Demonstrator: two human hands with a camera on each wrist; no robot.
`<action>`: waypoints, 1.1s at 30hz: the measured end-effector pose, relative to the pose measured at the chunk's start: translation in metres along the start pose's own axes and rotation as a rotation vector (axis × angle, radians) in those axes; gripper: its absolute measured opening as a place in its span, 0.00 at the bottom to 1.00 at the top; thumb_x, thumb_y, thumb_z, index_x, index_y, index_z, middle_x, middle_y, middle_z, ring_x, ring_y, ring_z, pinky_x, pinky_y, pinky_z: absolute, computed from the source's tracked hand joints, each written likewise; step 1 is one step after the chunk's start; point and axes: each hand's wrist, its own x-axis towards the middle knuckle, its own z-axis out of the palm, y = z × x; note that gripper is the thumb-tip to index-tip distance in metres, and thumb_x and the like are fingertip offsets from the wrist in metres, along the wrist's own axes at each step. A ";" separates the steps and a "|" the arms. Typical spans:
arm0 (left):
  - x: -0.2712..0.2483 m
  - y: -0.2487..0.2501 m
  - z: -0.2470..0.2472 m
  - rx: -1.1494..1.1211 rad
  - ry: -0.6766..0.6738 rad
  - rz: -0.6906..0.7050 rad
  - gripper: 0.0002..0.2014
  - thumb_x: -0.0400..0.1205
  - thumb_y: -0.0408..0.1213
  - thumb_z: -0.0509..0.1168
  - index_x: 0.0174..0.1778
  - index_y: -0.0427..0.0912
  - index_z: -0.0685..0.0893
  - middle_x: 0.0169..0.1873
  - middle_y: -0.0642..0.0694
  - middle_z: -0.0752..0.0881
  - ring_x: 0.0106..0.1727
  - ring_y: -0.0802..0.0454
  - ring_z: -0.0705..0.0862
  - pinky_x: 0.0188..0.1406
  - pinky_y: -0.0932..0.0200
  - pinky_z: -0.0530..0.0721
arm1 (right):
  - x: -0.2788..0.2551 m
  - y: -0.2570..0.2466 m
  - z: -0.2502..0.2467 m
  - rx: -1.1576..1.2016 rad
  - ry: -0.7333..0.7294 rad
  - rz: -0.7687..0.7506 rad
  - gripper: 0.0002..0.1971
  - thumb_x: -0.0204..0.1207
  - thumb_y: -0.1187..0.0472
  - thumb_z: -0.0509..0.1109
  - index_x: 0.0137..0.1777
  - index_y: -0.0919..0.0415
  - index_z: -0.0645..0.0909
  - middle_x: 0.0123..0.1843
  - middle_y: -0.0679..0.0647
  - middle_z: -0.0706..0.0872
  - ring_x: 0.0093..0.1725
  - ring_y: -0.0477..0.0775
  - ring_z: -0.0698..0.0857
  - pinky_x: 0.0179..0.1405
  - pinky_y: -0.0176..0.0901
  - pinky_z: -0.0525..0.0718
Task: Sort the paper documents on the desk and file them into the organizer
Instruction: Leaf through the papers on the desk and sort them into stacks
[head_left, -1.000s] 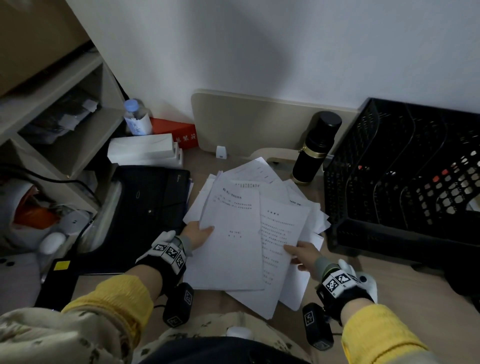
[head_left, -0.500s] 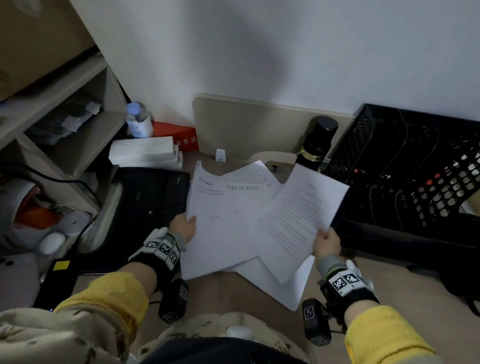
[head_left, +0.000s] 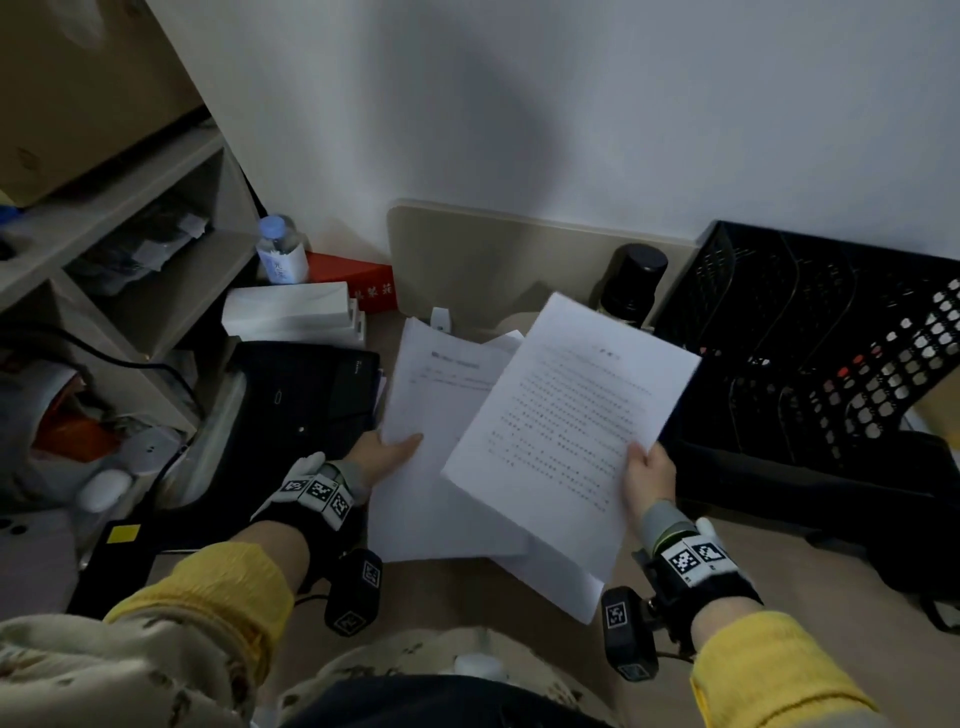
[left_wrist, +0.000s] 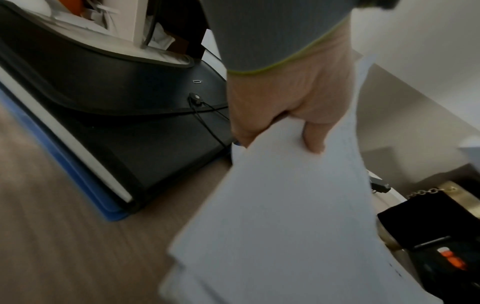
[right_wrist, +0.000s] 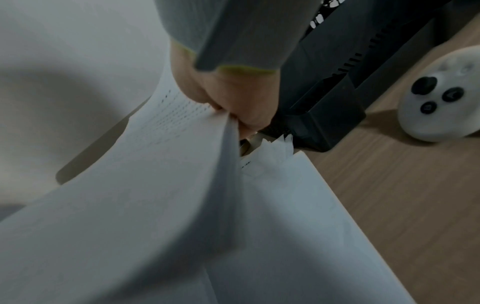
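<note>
- Two hands held paper above the counter's near edge: the right hand (head_left: 647, 480) pinched a printed sheet (head_left: 566, 415) by its lower right corner, thumb on top and fingers curled beneath, the page raised and tilted toward the right side.
- Left hand (head_left: 382, 457) gripped a second sheet (head_left: 441, 395) at its left edge, thumb over the face and fingers under it, as the left wrist view showed.
- Several loose papers (head_left: 563, 582) lay fanned on the counter (head_left: 779, 597) beneath both held pages, some corners jutting toward the near edge.
- Beside the left hand, toward the left edge, lay a black folder (head_left: 306, 400).
- Farther back stood a dark flask (head_left: 631, 283) near the back edge, just behind the raised sheet's top.
- At the right back corner sat the black mesh organizer (head_left: 810, 353), its slots apparently without papers.
- Likely risks: a one-corner pinch lets the limp page droop or crumple against a divider on entry; its swinging top edge might brush the flask; a careless sweep could push the fanned papers off the near edge.
</note>
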 end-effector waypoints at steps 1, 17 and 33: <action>-0.004 0.003 0.002 -0.029 -0.067 -0.015 0.23 0.81 0.38 0.68 0.71 0.32 0.77 0.66 0.33 0.82 0.51 0.42 0.85 0.57 0.48 0.81 | -0.001 0.002 0.003 -0.014 -0.057 -0.006 0.14 0.83 0.65 0.55 0.63 0.67 0.77 0.60 0.64 0.82 0.61 0.62 0.80 0.64 0.50 0.76; -0.030 0.024 0.027 0.045 -0.364 -0.028 0.30 0.82 0.61 0.53 0.70 0.41 0.78 0.59 0.41 0.87 0.53 0.47 0.87 0.49 0.55 0.85 | -0.030 -0.005 0.017 0.102 -0.311 0.121 0.14 0.85 0.63 0.56 0.68 0.60 0.73 0.56 0.55 0.80 0.55 0.58 0.80 0.56 0.52 0.79; -0.023 0.027 0.035 -0.104 -0.310 0.258 0.17 0.81 0.36 0.67 0.65 0.36 0.83 0.60 0.39 0.87 0.61 0.43 0.86 0.63 0.45 0.84 | -0.035 -0.034 0.021 0.296 -0.197 -0.133 0.27 0.76 0.72 0.67 0.73 0.57 0.65 0.58 0.52 0.81 0.56 0.55 0.82 0.57 0.54 0.82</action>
